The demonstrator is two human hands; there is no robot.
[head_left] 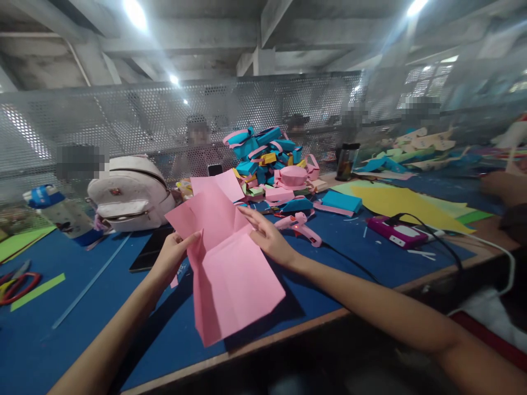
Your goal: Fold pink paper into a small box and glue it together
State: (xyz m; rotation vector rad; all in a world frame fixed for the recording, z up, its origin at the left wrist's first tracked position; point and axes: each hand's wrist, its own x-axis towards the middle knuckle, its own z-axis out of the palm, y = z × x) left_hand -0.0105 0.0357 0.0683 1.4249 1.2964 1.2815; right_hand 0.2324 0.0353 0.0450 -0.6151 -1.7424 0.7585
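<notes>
with scissors [20, 285] and bag [127, 200] on counter [37, 340] at left | with left hand [177, 249], pinching pink paper [239, 280] at left edge | holding it creased over counter's front | laying right hand [272, 238], fingers outstretched, against its right side | with glue gun [300, 224] just beside

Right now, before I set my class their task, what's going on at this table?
A person's left hand pinches the left edge of a creased pink sheet above the blue table. The right hand touches the sheet's opposite side, near a crease. A pink glue gun lies beside the right hand, and a pile of blue, pink and yellow pieces sits farther back.
</notes>
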